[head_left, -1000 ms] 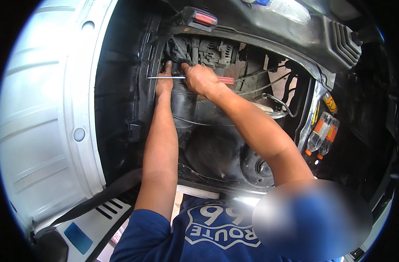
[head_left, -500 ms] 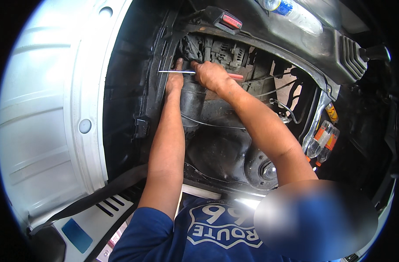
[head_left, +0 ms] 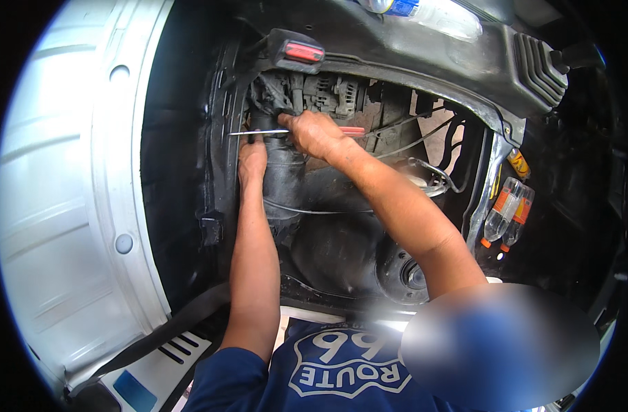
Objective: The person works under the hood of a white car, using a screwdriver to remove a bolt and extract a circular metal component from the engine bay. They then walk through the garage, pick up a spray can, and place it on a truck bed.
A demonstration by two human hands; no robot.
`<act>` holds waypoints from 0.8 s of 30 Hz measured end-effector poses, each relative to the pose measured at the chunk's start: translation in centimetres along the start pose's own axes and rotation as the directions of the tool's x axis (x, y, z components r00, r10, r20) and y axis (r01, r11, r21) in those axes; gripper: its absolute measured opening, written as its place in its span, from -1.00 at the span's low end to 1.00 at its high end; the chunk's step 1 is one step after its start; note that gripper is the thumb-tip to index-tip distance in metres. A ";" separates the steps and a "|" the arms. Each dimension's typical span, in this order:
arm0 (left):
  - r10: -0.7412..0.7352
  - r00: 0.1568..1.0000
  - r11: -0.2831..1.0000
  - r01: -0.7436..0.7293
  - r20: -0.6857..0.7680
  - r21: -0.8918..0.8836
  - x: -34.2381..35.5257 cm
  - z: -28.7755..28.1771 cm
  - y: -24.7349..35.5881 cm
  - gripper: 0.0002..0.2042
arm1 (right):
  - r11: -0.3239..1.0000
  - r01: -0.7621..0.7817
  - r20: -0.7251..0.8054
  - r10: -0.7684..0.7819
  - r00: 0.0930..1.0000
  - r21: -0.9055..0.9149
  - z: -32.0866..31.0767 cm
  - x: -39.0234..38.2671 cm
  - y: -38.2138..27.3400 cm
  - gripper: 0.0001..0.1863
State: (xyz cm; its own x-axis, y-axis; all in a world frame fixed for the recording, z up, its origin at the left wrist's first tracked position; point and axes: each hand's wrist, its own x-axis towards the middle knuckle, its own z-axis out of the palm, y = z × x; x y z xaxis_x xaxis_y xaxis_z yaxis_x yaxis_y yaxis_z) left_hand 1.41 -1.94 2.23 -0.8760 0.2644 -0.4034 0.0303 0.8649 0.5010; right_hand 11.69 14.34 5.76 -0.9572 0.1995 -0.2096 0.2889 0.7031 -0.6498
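Note:
In an open engine compartment, both my hands are at the upper end of a black cylindrical canister [head_left: 284,180]. My right hand [head_left: 317,137] is closed around a screwdriver with a red handle [head_left: 353,131]. Its thin metal shaft points left, across the canister's neck. That hand's fingertips touch a dark part beside crumpled black hose or wrapping [head_left: 269,95]. My left hand [head_left: 252,163] is at the canister's left side, below the screwdriver shaft. Its finger and thumb are bent around a small dark part that I cannot make out; the other fingers are mostly hidden.
A ribbed alternator-like unit [head_left: 334,95] sits beyond my right hand. A red-faced buckle [head_left: 304,53] hangs over the far edge. Cables [head_left: 396,145] cross the opening. Plastic bottles [head_left: 503,209] lie at the right, and a white panel [head_left: 66,206] stands at the left.
The whole view has shifted. My left hand has drawn back toward me, its fingertips going from beyond the screwdriver shaft to beside it. My right hand still holds the screwdriver.

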 end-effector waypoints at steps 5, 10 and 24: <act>-0.015 0.995 1.000 0.017 -0.095 0.023 0.9 0.5 0.3 -0.41 | 0.998 0.031 0.011 -0.031 0.999 -0.061 0.2 0.2 -0.4 -0.63; 0.029 0.994 0.997 -0.021 -0.107 0.069 1.5 0.9 -0.5 -0.44 | 0.999 -0.005 0.015 0.006 1.000 -0.048 0.0 -0.8 -1.4 -0.65; -0.015 0.999 0.970 0.022 0.030 -0.242 -0.3 -0.4 1.5 -0.54 | 0.996 -0.071 -0.108 0.065 0.992 -0.058 1.2 0.4 -1.8 -0.56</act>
State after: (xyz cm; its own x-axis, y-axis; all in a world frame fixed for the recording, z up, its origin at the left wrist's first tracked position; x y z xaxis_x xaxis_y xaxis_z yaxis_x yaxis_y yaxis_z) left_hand 1.49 -0.84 3.43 -0.8616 0.2638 -0.4337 -0.1064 0.7416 0.6624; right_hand 10.79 12.37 6.00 -0.9328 0.3170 -0.1714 0.3548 0.7252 -0.5900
